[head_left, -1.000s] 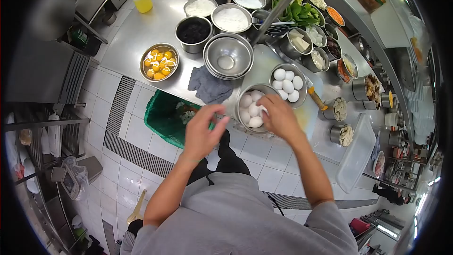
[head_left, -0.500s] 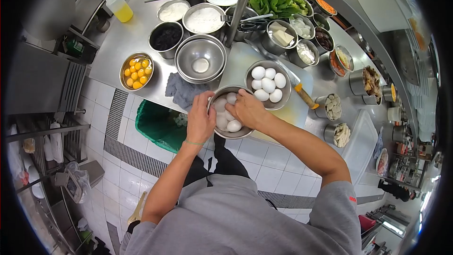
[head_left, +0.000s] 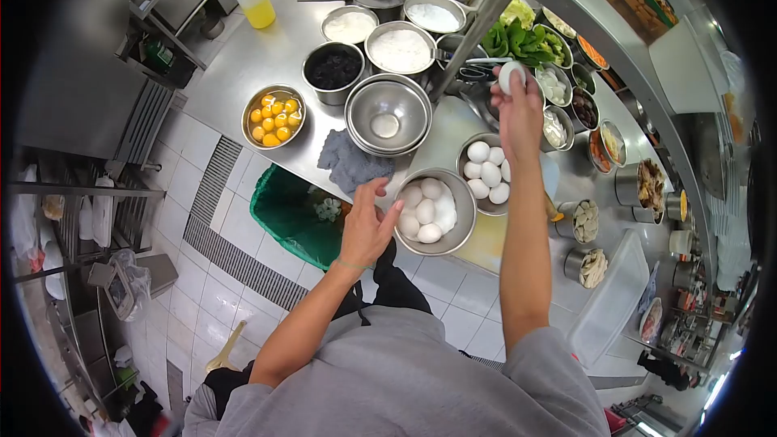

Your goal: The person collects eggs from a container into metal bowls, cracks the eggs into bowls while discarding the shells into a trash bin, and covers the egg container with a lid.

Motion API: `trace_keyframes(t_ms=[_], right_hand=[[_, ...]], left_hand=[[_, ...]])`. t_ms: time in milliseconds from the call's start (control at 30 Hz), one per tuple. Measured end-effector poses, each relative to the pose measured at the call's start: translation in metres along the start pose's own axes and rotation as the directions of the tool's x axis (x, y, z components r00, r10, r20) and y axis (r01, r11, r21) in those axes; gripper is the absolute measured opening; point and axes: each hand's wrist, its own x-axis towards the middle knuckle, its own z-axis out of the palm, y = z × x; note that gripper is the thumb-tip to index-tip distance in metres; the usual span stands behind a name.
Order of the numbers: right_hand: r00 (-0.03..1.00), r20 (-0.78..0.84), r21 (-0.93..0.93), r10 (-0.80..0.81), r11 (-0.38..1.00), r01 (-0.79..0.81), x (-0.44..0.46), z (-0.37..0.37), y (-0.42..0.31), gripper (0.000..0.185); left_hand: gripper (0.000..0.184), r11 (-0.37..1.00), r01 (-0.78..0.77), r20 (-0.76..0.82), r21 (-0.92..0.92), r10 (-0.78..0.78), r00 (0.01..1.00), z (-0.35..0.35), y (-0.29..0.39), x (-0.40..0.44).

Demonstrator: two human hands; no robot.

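Note:
My right hand (head_left: 520,117) is raised over the right side of the counter, its fingers closed round a white egg (head_left: 511,78). Below it, partly covered by my forearm, sits a steel bowl (head_left: 461,163) of white eggs. Near the counter's front edge stands another steel bowl (head_left: 464,235), with several eggs (head_left: 425,210) lying in it beside something white that I cannot identify. Just left of that bowl's rim is my left hand (head_left: 368,225), fingers apart and holding nothing.
Stacked steel bowls (head_left: 387,113) and a grey cloth (head_left: 356,163) lie beyond my left hand. Farther left is a bowl of yolks (head_left: 275,117). A green-lined bin (head_left: 283,218) stands below the edge. Behind my right forearm is a knife's yellow handle (head_left: 554,210).
My right hand has left the front bowl and risen up and right with an egg. My left hand has come off that bowl's rim and opened. The view has shifted.

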Motion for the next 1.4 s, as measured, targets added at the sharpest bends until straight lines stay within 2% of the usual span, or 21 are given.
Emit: trace_keyframes(t_ms=[67,100,167,233,300,333,367,433,467,500,533,567,667,767,800,833,900,967,1000,1167,1400], right_hand=[[0.98,-0.196,0.287,-0.016,0.955,0.073,0.025,0.011,0.012,0.036],[0.981,-0.192,0.286,-0.017,0.955,0.073,0.034,0.017,0.015,0.036],[0.861,-0.509,0.24,0.013,0.963,0.126,0.054,0.032,0.026,0.035],[0.856,-0.514,0.19,-0.052,0.966,0.173,0.079,0.031,0.056,0.034],[0.966,-0.229,0.203,0.12,0.976,-0.073,0.071,0.047,0.049,0.028],[0.981,-0.167,0.282,0.099,0.958,-0.049,0.07,0.039,0.048,0.023],[0.96,-0.24,0.358,0.143,0.933,-0.049,0.064,0.039,0.041,0.02],[0.983,-0.164,0.51,0.08,0.86,0.015,0.061,0.017,0.047,0.022],[0.962,-0.259,0.491,0.089,0.87,0.052,0.044,0.024,0.034,0.022],[0.985,-0.164,0.537,0.046,0.842,0.049,0.033,0.013,0.033,0.023],[0.957,-0.269,0.53,0.105,0.846,0.056,0.011,0.03,0.017,0.024],[0.975,-0.219,0.461,0.041,0.885,0.067,-0.01,0.042,0.01,0.027],[0.994,-0.031,0.335,0.101,0.938,-0.084,-0.056,0.109,0.012,0.029],[0.951,0.169,-0.216,0.257,0.952,-0.219,-0.07,0.189,0.042,0.045],[0.942,0.333,-0.369,0.049,0.926,0.083,-0.063,0.21,0.069,0.049],[0.848,0.517,-0.45,-0.12,0.804,0.388,-0.055,0.23,0.099,0.053],[0.652,0.746,-0.471,-0.136,0.584,0.661,-0.036,0.267,0.138,0.051],[0.599,0.794,-0.586,0.104,0.392,0.709,-0.028,0.305,0.147,0.043],[0.584,0.801,-0.589,0.132,0.356,0.726,-0.024,0.313,0.147,0.037],[0.53,0.828,-0.561,0.183,0.253,0.788,-0.009,0.331,0.157,0.034],[0.569,0.792,-0.601,0.224,0.117,0.791,-0.013,0.34,0.145,0.045]], left_hand=[[0.043,1.0,0.01,-0.001,-0.016,-0.01,1.0,-0.014,-0.009,-0.009],[0.044,1.0,0.013,-0.007,-0.011,-0.013,1.0,-0.022,-0.019,-0.014],[0.046,1.0,0.021,-0.019,-0.005,-0.021,1.0,-0.041,-0.035,-0.029],[0.046,0.988,0.132,-0.061,-0.083,-0.138,0.989,-0.061,-0.048,-0.044],[0.045,0.98,0.17,-0.065,-0.107,-0.178,0.982,-0.082,-0.063,-0.058],[0.045,0.973,0.205,-0.095,-0.107,-0.215,0.972,-0.092,-0.067,-0.066],[0.045,0.964,0.243,-0.128,-0.109,-0.256,0.958,-0.102,-0.07,-0.072],[0.045,0.954,0.281,-0.166,-0.104,-0.296,0.941,-0.12,-0.074,-0.083],[0.045,0.942,0.301,-0.179,-0.147,-0.325,0.929,-0.128,-0.078,-0.089],[0.045,0.929,0.318,-0.19,-0.189,-0.353,0.916,-0.137,-0.082,-0.094],[0.044,0.927,0.332,-0.205,-0.175,-0.365,0.908,-0.145,-0.085,-0.098],[0.044,0.923,0.338,-0.235,-0.183,-0.375,0.897,-0.151,-0.087,-0.101],[0.043,0.873,0.353,-0.284,-0.335,-0.451,0.846,-0.164,-0.091,-0.108],[0.043,0.885,0.322,-0.311,-0.336,-0.427,0.849,-0.172,-0.105,-0.115],[0.043,0.883,0.321,-0.312,-0.341,-0.429,0.848,-0.176,-0.105,-0.117],[0.043,0.88,0.33,-0.304,-0.343,-0.436,0.847,-0.181,-0.105,-0.119],[0.043,0.872,0.343,-0.298,-0.348,-0.45,0.842,-0.189,-0.109,-0.127],[0.044,0.88,0.355,-0.354,-0.314,-0.456,0.816,-0.201,-0.119,-0.145],[0.044,0.871,0.361,-0.367,-0.333,-0.473,0.801,-0.205,-0.125,-0.153],[0.043,0.81,0.401,-0.413,-0.429,-0.57,0.71,-0.222,-0.142,-0.184],[0.045,0.755,0.412,-0.394,-0.51,-0.631,0.668,-0.235,-0.146,-0.188]])
